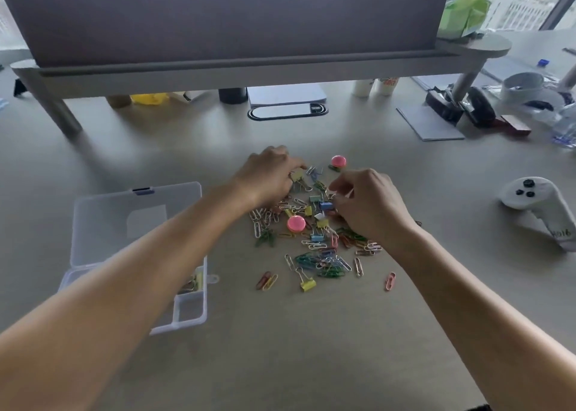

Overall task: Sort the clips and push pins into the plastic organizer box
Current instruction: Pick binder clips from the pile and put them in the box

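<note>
A heap of coloured paper clips (324,262) and small binder clips lies on the desk in front of me, with two pink round pieces (296,223) among them. My left hand (269,174) reaches over the far side of the heap, and its fingers curl round a yellow binder clip (298,178). My right hand (371,203) hovers over the right side, pinching a blue binder clip (325,205). The clear plastic organizer box (193,315) sits open at the left, partly hidden under my left forearm, with a few clips in one compartment.
The box's lid (124,220) lies flat behind it. A white controller (539,205) rests at the right. A raised monitor shelf (249,68) spans the back, with papers, cups and clutter under and beside it. A loose yellow binder clip (307,283) lies near me.
</note>
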